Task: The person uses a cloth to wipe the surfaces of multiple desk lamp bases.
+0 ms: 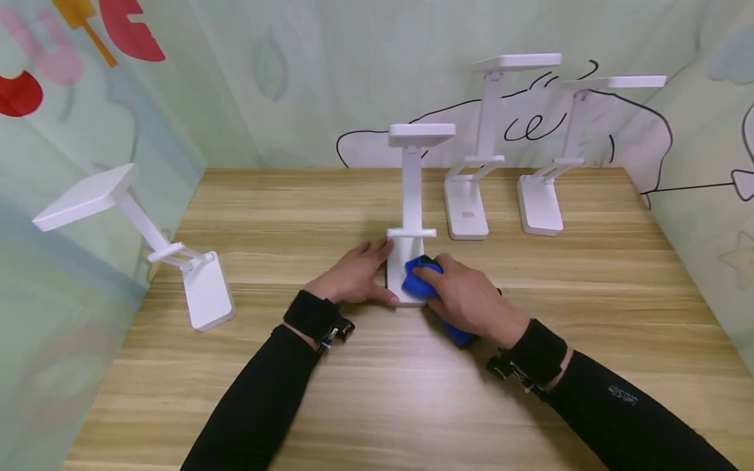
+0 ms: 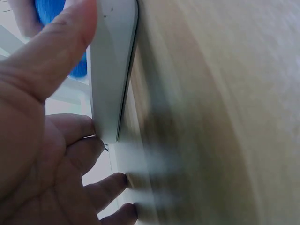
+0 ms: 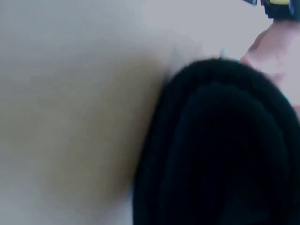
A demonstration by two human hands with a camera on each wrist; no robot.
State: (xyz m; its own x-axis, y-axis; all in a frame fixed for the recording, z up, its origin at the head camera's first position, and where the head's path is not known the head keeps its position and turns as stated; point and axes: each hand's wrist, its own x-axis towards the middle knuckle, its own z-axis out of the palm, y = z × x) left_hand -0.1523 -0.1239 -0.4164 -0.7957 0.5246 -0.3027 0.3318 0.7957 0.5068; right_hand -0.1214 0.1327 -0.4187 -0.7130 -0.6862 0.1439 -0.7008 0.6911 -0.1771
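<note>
We see a white lamp (image 1: 412,196) upright on a wood tbl (image 1: 377,405), dead ahead at 12 o'clock. L hand (image 1: 362,275), fingers unclenched, touches its base at 9; R hand (image 1: 468,297) grasps a blue cloth (image 1: 416,284) against it, approx 4. Other lamps (image 1: 209,291): one at 10, two at 1.

At the centre of the frame you have a plain white lamp (image 1: 412,190) and a bright blue cloth (image 1: 415,282), and the left lamp (image 1: 207,294) and the upper-right pair of lamps (image 1: 467,212) are white too. Your sleeves (image 1: 253,399) and wristbands (image 1: 309,314) toward the bottom are black, the right sleeve (image 1: 624,425) bearing small grey lettering (image 1: 622,394), over a counter (image 1: 294,222) streaked in tan and light-brown wood grain. Across the top you see a pale green backdrop (image 1: 230,85) printed with red shapes (image 1: 126,29), a pink shape (image 1: 61,62) and an orange one (image 1: 76,12) at the upper left, and a white figure (image 1: 633,137) outlined in black at the upper right.
</note>
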